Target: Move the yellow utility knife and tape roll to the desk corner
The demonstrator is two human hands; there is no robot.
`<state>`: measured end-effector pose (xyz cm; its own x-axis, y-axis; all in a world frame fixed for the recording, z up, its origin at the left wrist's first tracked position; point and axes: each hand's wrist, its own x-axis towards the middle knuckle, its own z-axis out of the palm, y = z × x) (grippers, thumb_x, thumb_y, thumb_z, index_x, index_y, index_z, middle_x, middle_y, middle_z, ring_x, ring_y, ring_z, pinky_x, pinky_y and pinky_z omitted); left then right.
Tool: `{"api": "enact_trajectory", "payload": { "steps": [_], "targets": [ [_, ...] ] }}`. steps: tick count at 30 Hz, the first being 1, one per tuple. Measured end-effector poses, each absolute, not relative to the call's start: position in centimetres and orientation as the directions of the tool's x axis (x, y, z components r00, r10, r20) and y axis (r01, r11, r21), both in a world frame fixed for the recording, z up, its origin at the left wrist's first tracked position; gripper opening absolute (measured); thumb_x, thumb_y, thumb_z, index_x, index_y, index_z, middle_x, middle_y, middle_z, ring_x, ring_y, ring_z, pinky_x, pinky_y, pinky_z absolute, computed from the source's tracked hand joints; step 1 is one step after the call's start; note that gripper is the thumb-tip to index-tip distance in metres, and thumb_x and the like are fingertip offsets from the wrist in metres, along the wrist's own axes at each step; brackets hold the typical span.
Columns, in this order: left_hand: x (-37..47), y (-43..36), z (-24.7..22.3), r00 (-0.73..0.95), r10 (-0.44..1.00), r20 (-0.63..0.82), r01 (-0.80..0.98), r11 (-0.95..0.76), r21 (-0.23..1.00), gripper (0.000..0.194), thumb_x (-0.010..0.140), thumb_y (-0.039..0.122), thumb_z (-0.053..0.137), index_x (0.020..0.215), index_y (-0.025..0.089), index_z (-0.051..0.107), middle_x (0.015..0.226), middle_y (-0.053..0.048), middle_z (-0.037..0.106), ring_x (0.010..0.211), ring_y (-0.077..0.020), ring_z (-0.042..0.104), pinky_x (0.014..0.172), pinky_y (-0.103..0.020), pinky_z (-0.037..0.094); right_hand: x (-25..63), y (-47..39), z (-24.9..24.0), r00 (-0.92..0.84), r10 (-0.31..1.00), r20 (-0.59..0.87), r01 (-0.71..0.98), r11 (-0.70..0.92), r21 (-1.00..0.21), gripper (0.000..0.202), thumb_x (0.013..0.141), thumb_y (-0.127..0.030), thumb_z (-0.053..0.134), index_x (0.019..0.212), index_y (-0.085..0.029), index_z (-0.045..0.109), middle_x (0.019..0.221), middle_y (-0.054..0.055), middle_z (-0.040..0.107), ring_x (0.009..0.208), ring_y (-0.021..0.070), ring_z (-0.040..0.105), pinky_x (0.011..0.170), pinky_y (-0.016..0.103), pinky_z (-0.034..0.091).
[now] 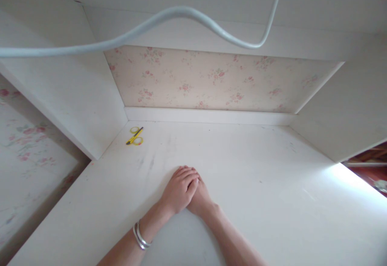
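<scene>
My left hand (180, 189) lies flat on top of my right hand (202, 203), both resting on the white desk top (256, 185) near its middle front. Neither hand holds anything; the left fingers lie together over the right hand, which is mostly covered. Two silver bangles (140, 236) circle my left wrist. A small pair of yellow-handled scissors (135, 136) lies far off at the back left corner of the desk, well beyond my hands.
White side panels (72, 96) wall the desk in at left and right, with a floral-papered back panel (211, 80) behind. A grey cable (181, 12) sags across the top of the view. Floral wall shows at the far left.
</scene>
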<state>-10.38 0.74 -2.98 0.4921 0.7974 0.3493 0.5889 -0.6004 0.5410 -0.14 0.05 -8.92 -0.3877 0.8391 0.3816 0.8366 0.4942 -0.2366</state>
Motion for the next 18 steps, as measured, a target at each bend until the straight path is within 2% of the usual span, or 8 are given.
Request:
{"api": "enact_trajectory", "payload": {
  "steps": [4, 18],
  "targets": [
    [-10.40, 0.72, -2.97, 0.493, 0.801, 0.341, 0.593, -0.596, 0.542, 0.031, 0.091, 0.023, 0.036, 0.107, 0.025, 0.063, 0.115, -0.001, 0.063, 0.112, -0.0158, 0.051, 0.107, -0.041, 0.030, -0.12, 0.08, -8.89, -0.384, 0.840, 0.383, 0.837, 0.492, -0.240, 0.059, 0.082, -0.021, 0.046, 0.139, -0.018, 0.032, 0.133, 0.010, 0.047, 0.122, 0.0282, 0.043, 0.104, 0.042, 0.033],
    [-10.38, 0.74, -3.02, 0.487, 0.801, 0.347, 0.603, -0.596, 0.530, 0.030, 0.091, 0.023, 0.038, 0.108, 0.027, 0.062, 0.114, 0.001, 0.063, 0.112, -0.0146, 0.051, 0.107, -0.039, 0.031, -0.12, 0.10, -8.71, -0.420, 0.849, 0.320, 0.843, 0.496, -0.210, 0.054, 0.085, -0.021, 0.042, 0.137, -0.009, 0.036, 0.134, 0.017, 0.045, 0.123, 0.0317, 0.041, 0.104, 0.046, 0.032]
  ]
}}
